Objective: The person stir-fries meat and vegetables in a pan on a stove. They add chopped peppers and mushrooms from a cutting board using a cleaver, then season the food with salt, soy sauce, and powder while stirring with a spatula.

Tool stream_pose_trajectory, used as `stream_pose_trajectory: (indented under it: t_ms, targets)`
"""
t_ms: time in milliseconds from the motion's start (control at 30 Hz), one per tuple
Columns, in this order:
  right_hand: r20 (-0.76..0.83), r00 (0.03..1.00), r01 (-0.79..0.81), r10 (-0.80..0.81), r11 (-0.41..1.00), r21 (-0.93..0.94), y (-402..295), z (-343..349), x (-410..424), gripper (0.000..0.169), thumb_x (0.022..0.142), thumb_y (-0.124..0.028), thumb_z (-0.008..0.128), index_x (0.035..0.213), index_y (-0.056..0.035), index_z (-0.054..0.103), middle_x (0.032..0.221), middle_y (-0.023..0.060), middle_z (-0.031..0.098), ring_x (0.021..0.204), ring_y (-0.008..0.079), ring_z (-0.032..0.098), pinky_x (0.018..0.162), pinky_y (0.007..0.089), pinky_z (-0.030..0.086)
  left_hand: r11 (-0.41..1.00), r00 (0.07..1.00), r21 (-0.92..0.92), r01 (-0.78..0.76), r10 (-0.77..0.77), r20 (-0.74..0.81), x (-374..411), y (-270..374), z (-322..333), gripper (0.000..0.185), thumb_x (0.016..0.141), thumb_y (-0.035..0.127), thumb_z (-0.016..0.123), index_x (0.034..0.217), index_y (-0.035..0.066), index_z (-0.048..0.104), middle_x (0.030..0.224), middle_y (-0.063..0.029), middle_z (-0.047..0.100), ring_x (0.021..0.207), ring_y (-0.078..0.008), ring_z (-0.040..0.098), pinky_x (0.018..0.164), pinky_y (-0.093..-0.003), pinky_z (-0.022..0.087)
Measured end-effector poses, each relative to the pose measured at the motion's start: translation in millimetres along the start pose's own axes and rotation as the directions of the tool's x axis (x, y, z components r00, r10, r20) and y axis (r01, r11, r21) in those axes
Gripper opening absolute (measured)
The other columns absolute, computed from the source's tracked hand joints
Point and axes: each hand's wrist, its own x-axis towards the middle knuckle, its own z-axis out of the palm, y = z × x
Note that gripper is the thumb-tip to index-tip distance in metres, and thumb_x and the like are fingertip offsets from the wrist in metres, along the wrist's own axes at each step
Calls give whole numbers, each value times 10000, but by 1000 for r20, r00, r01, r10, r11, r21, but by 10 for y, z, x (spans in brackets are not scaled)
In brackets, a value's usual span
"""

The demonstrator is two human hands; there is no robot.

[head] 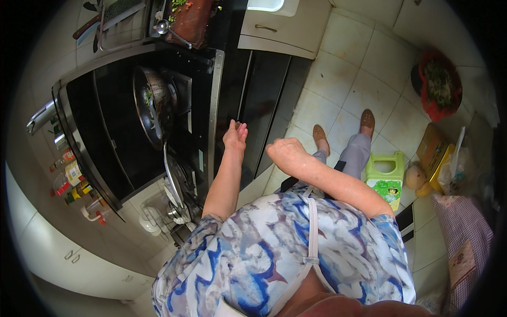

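My left hand (236,136) is held palm up beside the metal front edge of the stove counter, fingers partly spread, and holds nothing that I can see. To its right, my right hand (288,155) is closed into a fist in front of my body; nothing shows in it. On the stove, a wok (156,105) appears tilted in this bent view, with green bits and what looks like a metal utensil inside. Below the wok stands a shiny lid or pan (174,182), partly edge-on. A metal ladle (162,27) rests against a reddish-brown cutting board (194,21) bearing chopped greens.
Knives (89,25) hang by the wall rack. Bottles (73,174) line the back of the stove. Dark cabinet fronts (265,91) run below the counter. On the tiled floor stand a green plastic stool (384,178) and a red basin of greens (439,85).
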Motion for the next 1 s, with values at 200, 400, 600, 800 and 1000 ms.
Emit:
stream_pose_trajectory:
  t_ms: [200,400,600,800,1000]
  targets:
    - [96,995,36,-34,999,-22,-53,-75,54,59,724,-40,613,772,-15,636,716,172,659,694,307,683,594,398,549,999,993,1,43,-42,106,-135,-24,-57,471,941,354,598,1201,-31,519,1180,-163,579,1016,-283,641,771,-368,556]
    - [74,997,37,-30,995,-94,-474,-499,320,106,765,-102,628,824,-19,657,786,176,670,771,319,685,666,409,555,970,950,-97,222,-193,244,-614,-168,-732,550,951,347,577,1313,-19,386,1214,-211,569,1055,-335,622,812,-414,550]
    - [-181,956,222,-229,973,-57,-1324,-1080,954,190,866,-198,620,987,-54,644,814,148,624,749,341,640,655,431,522,824,943,-525,212,-32,330,-670,-112,-1940,405,973,340,527,1184,-6,544,1082,-160,655,998,-293,640,822,-384,536]
    - [-137,957,169,-257,874,-455,-2009,-946,1712,468,836,-252,686,1248,-89,534,902,147,564,757,364,628,652,441,518,591,732,-739,322,339,590,-1110,418,-2345,633,966,535,422,1259,-17,521,1179,-189,622,1020,-283,646,852,-392,546]
    - [55,995,99,-86,669,-737,-2074,-484,2460,447,842,-129,621,1272,-93,502,991,184,607,872,336,662,697,407,547,627,542,-622,468,353,763,-1105,908,-2255,520,982,445,461,1321,51,459,1110,-194,642,634,-138,635,452,-217,512]
